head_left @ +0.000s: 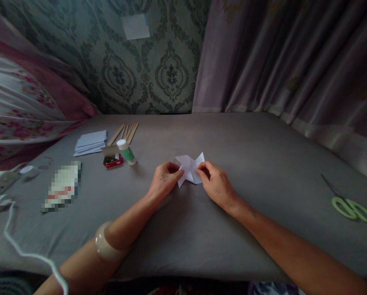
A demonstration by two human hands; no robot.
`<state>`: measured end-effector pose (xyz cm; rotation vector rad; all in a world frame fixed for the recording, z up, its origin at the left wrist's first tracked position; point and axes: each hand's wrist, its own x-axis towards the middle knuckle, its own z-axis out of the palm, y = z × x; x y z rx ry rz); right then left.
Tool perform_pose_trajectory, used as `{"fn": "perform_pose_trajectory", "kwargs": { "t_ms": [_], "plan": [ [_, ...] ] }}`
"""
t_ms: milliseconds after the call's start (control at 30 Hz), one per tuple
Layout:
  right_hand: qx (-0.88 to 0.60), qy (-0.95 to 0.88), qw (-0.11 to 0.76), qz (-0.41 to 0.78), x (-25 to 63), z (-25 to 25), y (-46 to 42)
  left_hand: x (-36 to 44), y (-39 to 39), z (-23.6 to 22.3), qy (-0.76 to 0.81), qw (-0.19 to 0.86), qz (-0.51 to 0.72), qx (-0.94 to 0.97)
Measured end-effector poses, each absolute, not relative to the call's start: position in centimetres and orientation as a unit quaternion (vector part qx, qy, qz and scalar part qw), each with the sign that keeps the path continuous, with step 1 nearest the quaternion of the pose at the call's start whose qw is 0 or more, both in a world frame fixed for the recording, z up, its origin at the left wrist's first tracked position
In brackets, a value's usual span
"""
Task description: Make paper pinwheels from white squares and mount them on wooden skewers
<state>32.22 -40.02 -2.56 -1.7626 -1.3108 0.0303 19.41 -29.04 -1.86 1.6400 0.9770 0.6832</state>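
So both hands are busy with one piece of folded white paper (188,167), which sits right between them. The left hand (165,177) has its left edge pinched between thumb and fingers, and the right hand (216,183) has the same kind of pinch on the right side. Pointy corners stick out around the middle, kind of a pinwheel look. Can't tell if the paper touches the grey cloth (257,155) under it or is just above.

Beyond the left hand and off to its left there's a bottle (127,153) with a white cap, standing just beside a small open red box (112,161) with dark bits inside. Farther past those are some wooden sticks (117,135) and a stack of white paper (90,142). Well left of the left hand lies a pixelated packet (62,186), then a white power strip (0,182) past that. There's a wide pale bracelet (105,245) on the left forearm. Scissors (349,205) with green handles lie well to the right of the right hand.
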Motion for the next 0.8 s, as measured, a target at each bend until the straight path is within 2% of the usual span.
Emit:
{"fn": "perform_pose_trajectory", "kwargs": {
  "t_ms": [133,367,667,800],
  "plan": [
    [-0.693,-0.53,0.488,-0.01,31.9,-1.6,-40.3,19.6,-29.7,-0.7,0.417,0.628,0.315,0.576],
    [-0.649,-0.552,0.523,-0.024,31.9,-0.1,-40.7,19.3,-30.0,-0.1,0.397,0.718,0.315,0.478],
    [-0.665,-0.528,0.528,0.006,32.2,0.5,-41.0,19.1,-30.1,-0.4,0.345,0.761,0.309,0.454],
    [-0.644,-0.549,0.533,-0.027,32.0,0.5,-40.9,19.3,-30.5,-0.4,0.347,0.77,0.31,0.437]
  ]
}}
